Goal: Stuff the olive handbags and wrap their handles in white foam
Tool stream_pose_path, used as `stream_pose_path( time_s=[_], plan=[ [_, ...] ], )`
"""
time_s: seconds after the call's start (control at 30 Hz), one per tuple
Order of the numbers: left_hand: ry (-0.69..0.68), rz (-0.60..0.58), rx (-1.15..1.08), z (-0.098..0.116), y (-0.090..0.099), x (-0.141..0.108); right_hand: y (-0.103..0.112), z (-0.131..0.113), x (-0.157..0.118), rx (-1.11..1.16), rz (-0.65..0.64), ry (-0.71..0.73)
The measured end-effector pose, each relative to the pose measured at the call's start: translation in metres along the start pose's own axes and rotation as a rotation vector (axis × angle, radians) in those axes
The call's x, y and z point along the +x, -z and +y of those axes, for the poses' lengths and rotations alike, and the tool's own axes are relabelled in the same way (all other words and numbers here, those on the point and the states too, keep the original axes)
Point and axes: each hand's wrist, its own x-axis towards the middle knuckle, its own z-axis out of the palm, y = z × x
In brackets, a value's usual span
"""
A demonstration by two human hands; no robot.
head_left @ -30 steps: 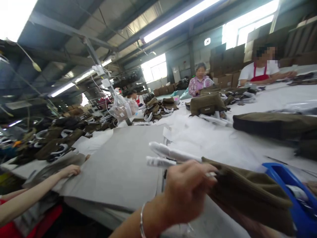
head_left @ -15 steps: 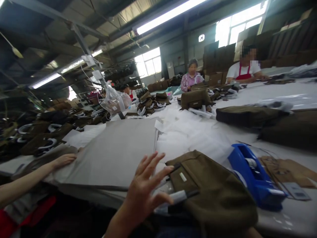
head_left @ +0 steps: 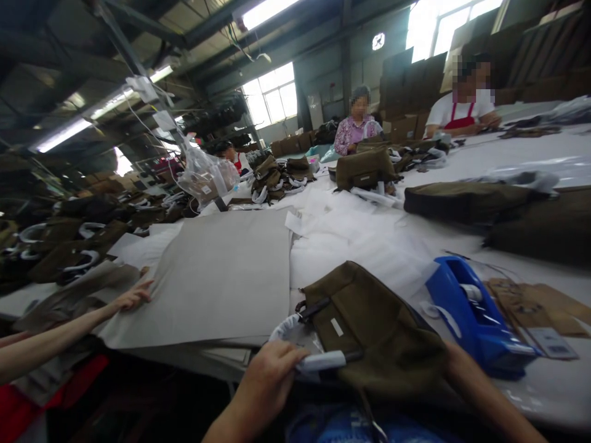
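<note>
An olive-brown fabric bag (head_left: 378, 326) with a small pale label is tilted at the table's near edge, in front of me. My left hand (head_left: 272, 375) is closed around the bag's handle (head_left: 323, 361), which is wrapped in white material. At the bag's right side is my right hand (head_left: 455, 363); its fingers are hidden behind the fabric. A dark strap and a metal clip (head_left: 378, 431) hang below the bag. To the right stands a blue tape dispenser (head_left: 480, 326).
Grey sheets (head_left: 226, 277) lie stacked at left, with a co-worker's hand (head_left: 133, 295) on their edge. White foam sheets (head_left: 351, 240) are behind the bag. More olive bags (head_left: 466, 203) lie at right, near brown paper (head_left: 530, 307). Other people sit across the table.
My left hand has gone from spread fingers to a grip on the wrapped handle. The bag has shifted slightly up and left. The co-worker's hand has moved slightly along the grey sheet.
</note>
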Motion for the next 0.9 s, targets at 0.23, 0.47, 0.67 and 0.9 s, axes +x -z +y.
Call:
stream_pose_path(
  time_s=[0.23, 0.47, 0.67, 0.9],
  plan=[
    [-0.517, 0.321, 0.169, 0.03, 0.082, 0.064, 0.056, -0.082, -0.007, -0.37, 0.404, 0.081],
    [-0.814, 0.347, 0.303, 0.071, 0.101, 0.131, 0.007, -0.165, 0.061, 0.034, -0.257, 0.468],
    [-0.476, 0.793, -0.166, 0.071, 0.08, 0.103, 0.005, -0.172, 0.082, 0.65, 0.074, 0.106],
    [0.031, 0.072, -0.396, 0.053, 0.069, 0.12, -0.039, -0.203, 0.079, 1.039, 0.227, 0.298]
  ],
)
